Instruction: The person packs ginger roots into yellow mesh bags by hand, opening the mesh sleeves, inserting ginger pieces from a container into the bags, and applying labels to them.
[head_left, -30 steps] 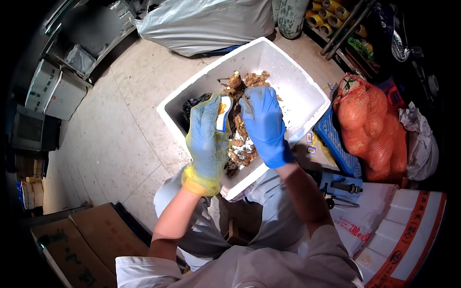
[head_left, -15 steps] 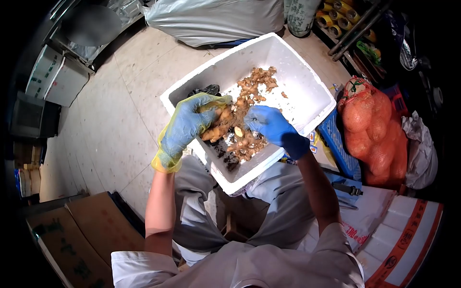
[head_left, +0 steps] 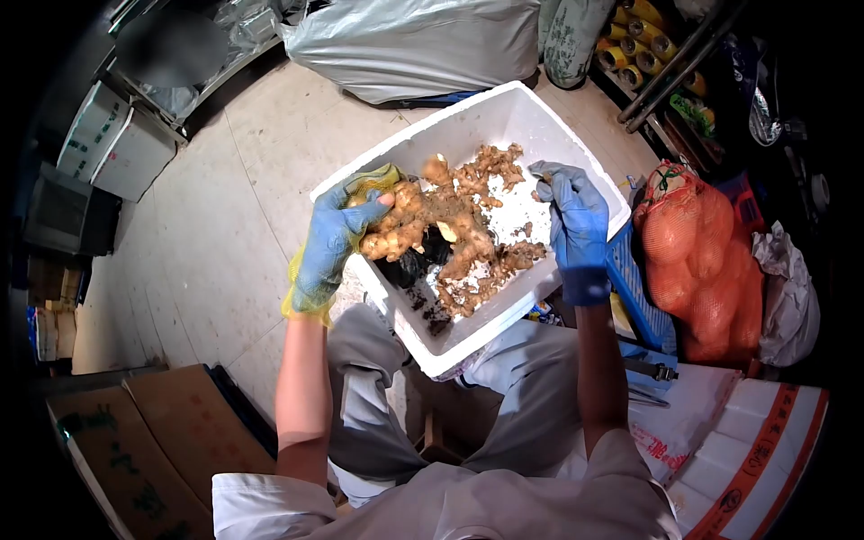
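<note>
A large branching ginger root is gripped at its left end by my left hand, which wears a blue glove under yellow netting. The root is over a white foam box. My right hand, in a blue glove, is at the box's right side with its fingers curled together; whether a small piece is between the fingertips is too small to tell. Smaller ginger pieces and dark crumbs lie on the box floor. Black plastic shows partly beneath the root.
Orange net sacks stand right of the box, beside a blue basket. A grey covered bundle is beyond it. Cardboard boxes are at the lower left, and white cartons at the lower right.
The large root has come up and into fuller view in my left hand. My right hand has moved away from it to the right, toward the box's right wall.
</note>
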